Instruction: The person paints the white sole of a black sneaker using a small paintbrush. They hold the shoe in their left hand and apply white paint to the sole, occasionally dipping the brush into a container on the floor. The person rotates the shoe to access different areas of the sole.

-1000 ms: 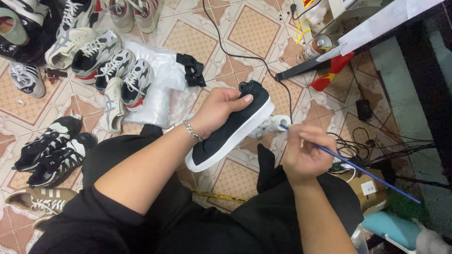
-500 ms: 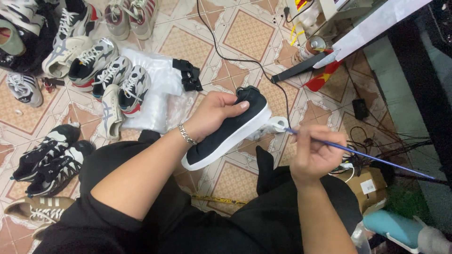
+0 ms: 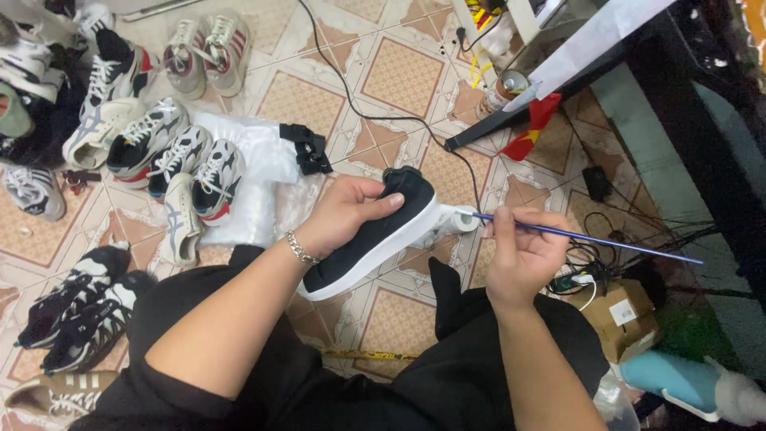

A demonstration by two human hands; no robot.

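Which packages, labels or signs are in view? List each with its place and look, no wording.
Cardboard box: on the floor at right, beside the right hand; brown, boxy, with a small white label on its side.
Spray can: upright near the top, by the black bar; cylindrical, orange and pale wrap.
Plastic bag: flat on the tiles beside the sneakers; clear and whitish.

Sneaker pairs (image 3: 171,156) on tiled floor (image 3: 399,76); spray can (image 3: 504,89), cardboard box (image 3: 622,315) nearby.

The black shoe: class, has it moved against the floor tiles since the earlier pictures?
Cannot tell: the camera shifted. The black shoe, in the left hand, stays over the same floor tiles near the cable.
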